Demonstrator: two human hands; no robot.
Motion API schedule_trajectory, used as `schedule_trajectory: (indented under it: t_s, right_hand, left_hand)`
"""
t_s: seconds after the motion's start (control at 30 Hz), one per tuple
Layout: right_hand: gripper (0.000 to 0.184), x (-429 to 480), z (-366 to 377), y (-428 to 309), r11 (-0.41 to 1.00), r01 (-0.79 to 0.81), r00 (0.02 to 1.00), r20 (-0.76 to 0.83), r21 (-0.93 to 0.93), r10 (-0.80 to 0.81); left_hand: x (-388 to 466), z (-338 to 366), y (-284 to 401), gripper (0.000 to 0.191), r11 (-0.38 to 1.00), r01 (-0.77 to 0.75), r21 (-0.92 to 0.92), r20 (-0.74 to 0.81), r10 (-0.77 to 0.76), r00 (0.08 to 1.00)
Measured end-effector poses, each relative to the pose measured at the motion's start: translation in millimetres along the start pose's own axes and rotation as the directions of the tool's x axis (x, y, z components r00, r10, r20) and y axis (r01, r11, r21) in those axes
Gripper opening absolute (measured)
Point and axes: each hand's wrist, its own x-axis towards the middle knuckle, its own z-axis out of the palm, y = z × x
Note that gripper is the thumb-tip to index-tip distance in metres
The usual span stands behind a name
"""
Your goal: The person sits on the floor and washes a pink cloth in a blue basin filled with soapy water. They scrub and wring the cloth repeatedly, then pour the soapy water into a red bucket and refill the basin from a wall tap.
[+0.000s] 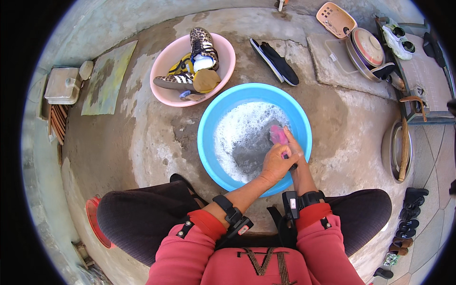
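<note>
A pink wet item (278,134), perhaps cloth or part of a shoe, is held over the right side of a light blue plastic basin (205,156). My left hand (275,161) is closed around its near part, where a dark end sticks out below the fingers. Pressed along its right side is my right hand (294,144), the fingers pointing away from me. My two hands touch and overlap, hiding much of the item. Grey water with white suds (231,131) fills the bottom of the basin.
Behind the basin, a pink basin (228,58) holds leopard-print sneakers (203,39), a yellow shoe and a brush (192,97). Black slip-on shoes (276,62) lie on the concrete. A metal basin (388,151) and several shoes (406,228) line the right side; a red basin (93,221) sits left.
</note>
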Motion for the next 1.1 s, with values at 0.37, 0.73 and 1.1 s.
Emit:
schedule_trajectory:
  t_s: [0.37,0.73,1.1]
  right_hand:
    - [0.019,-22.8,22.4,26.8,0.953,0.141,0.949,-0.237,-0.269,-0.207]
    - [0.079,-6.1,-4.8,52.7,0.962,-0.167,0.977,-0.171,-0.217,0.131]
    - [0.035,-9.0,25.2,25.6,0.991,0.13,0.979,-0.155,-0.01,-0.13]
  left_hand:
    - [44.7,-24.9,-49.7,0.029,0.967,0.254,0.023,-0.327,-0.233,0.916]
    - [22.5,-49.1,-103.1,0.03,0.805,0.589,-0.073,0.261,-0.555,0.79]
    - [-0.5,9.8,-5.6,0.028,0.964,-0.057,0.26,-0.403,0.162,0.901]
